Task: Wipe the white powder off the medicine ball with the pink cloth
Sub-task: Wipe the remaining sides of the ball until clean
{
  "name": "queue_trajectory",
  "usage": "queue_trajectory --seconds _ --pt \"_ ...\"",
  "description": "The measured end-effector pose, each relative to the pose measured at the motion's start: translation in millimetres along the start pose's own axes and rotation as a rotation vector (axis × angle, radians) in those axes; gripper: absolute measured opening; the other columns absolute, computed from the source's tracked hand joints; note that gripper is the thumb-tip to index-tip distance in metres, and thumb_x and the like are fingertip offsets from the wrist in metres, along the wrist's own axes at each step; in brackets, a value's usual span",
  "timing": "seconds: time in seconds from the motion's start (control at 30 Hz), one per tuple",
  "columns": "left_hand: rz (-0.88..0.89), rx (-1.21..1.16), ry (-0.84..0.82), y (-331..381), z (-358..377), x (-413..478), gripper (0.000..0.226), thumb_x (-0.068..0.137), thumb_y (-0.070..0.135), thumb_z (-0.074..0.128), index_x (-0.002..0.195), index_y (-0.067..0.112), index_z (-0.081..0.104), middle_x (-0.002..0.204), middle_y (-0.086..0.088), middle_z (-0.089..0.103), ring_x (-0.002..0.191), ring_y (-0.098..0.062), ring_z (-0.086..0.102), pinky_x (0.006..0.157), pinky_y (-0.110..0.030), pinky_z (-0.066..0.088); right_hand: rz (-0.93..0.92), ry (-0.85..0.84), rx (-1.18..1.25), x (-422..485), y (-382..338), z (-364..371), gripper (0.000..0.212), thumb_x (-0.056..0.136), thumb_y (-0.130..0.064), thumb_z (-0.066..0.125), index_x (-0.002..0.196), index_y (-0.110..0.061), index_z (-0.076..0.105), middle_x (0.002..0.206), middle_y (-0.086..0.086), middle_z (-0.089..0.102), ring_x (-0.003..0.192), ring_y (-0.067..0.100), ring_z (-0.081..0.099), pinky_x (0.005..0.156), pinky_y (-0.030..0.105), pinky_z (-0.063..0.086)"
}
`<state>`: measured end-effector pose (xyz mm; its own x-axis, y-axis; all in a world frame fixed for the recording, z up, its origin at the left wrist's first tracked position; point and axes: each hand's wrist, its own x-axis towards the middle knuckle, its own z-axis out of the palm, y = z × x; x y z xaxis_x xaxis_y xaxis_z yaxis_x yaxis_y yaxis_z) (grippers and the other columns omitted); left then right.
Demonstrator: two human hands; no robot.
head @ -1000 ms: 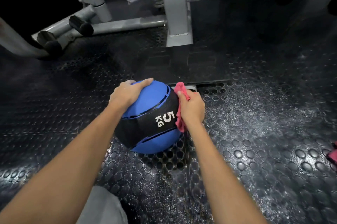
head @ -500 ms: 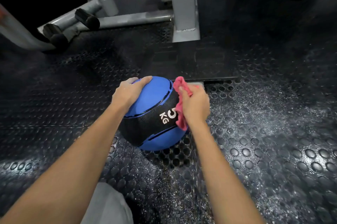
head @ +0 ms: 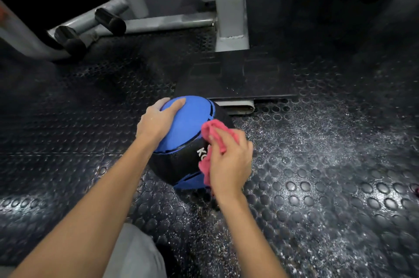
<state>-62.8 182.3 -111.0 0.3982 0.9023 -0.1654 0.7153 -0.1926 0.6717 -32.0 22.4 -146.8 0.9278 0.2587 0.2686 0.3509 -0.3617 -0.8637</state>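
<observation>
Holding pink cloth (head: 212, 130) against medicine ball (head: 186, 124), right hand (head: 229, 162)

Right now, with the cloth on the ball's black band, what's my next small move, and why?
Probably drag the pink cloth down the black band toward the lower blue panel. Your right hand holds it bunched over the KG print, and your left hand braces the medicine ball on top, so a downward stroke should not roll it.
</observation>
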Motion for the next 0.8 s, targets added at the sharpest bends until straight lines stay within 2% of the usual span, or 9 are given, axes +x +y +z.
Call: queue_trajectory --seconds 0.13,0.23,0.3,0.37,0.43,0.57,0.63,0.7,0.8 --pt "0.087 -0.150 0.040 -29 -9 -31 0.062 0.067 0.070 0.055 0.123 0.045 0.053 0.134 0.010 0.051 0.122 -0.017 0.047 0.107 -0.039 0.032 0.314 -0.202 -0.006 57 17 4 0.022 0.088 -0.037 0.056 0.105 -0.027 0.066 0.103 -0.004 0.059 0.092 0.020 0.055 0.067 0.027 0.040" --pt "0.158 -0.333 -0.012 -62 -23 -52 0.052 0.064 0.067 0.058 0.113 0.049 0.057 0.127 0.015 0.056 0.118 -0.008 0.051 0.106 -0.040 0.037 0.479 -0.434 0.032 73 29 5 0.019 0.089 -0.035 0.057 0.102 -0.026 0.068 0.080 -0.004 0.063 0.067 0.013 0.057 0.051 0.021 0.037" --pt "0.153 -0.405 -0.046 -79 -34 -62 0.044 0.073 0.056 0.060 0.114 0.041 0.058 0.125 0.012 0.058 0.117 -0.008 0.052 0.106 -0.035 0.037 0.557 -0.515 0.076 67 43 0 0.019 0.089 -0.031 0.057 0.100 -0.021 0.068 0.068 -0.006 0.061 0.052 0.008 0.050 0.046 0.021 0.040" --pt "0.120 -0.430 -0.067 -88 -47 -63 0.033 0.089 0.038 0.056 0.121 0.030 0.055 0.126 0.009 0.057 0.115 -0.005 0.051 0.104 -0.028 0.036 0.622 -0.489 0.192 55 54 -6 0.020 0.088 -0.030 0.056 0.101 -0.018 0.067 0.071 -0.001 0.065 0.057 0.015 0.056 0.061 0.033 0.055" --pt "0.068 -0.405 -0.063 -88 -55 -62 0.028 0.094 0.033 0.049 0.121 0.029 0.055 0.127 0.009 0.055 0.113 -0.005 0.050 0.103 -0.025 0.034 0.667 -0.427 0.329 46 58 -12 0.018 0.088 -0.031 0.056 0.099 -0.022 0.066 0.078 0.002 0.067 0.067 0.019 0.062 0.075 0.041 0.056" --pt "-0.031 -0.392 -0.025 -82 -57 -64 0.012 0.088 0.049 0.054 0.090 0.041 0.063 0.096 0.018 0.063 0.091 -0.003 0.058 0.090 -0.023 0.044 0.612 -0.511 0.516 36 33 -10 0.024 0.086 -0.053 0.048 0.091 -0.034 0.062 0.087 -0.006 0.066 0.081 0.013 0.063 0.081 0.034 0.051" --pt "-0.038 -0.391 -0.005 -85 -52 -63 0.020 0.079 0.055 0.060 0.092 0.041 0.066 0.099 0.017 0.066 0.095 -0.006 0.060 0.094 -0.029 0.044 0.490 -0.583 0.397 27 22 7 0.038 0.085 -0.061 0.044 0.095 -0.031 0.066 0.087 -0.010 0.065 0.087 0.011 0.061 0.087 0.034 0.048" --pt "-0.043 -0.355 0.024 -86 -49 -62 0.030 0.077 0.056 0.061 0.101 0.040 0.065 0.106 0.016 0.065 0.101 -0.010 0.059 0.095 -0.029 0.041 0.404 -0.606 0.264 18 12 19 0.043 0.085 -0.063 0.042 0.093 -0.029 0.069 0.076 -0.015 0.063 0.079 0.009 0.059 0.082 0.034 0.048" --pt "-0.079 -0.332 0.046 -81 -48 -59 0.046 0.063 0.066 0.062 0.103 0.044 0.066 0.112 0.015 0.065 0.106 -0.012 0.058 0.101 -0.035 0.040 0.374 -0.431 0.187 -1 13 19 0.042 0.087 -0.056 0.046 0.092 -0.020 0.068 0.078 -0.013 0.060 0.077 0.015 0.056 0.067 0.031 0.044"
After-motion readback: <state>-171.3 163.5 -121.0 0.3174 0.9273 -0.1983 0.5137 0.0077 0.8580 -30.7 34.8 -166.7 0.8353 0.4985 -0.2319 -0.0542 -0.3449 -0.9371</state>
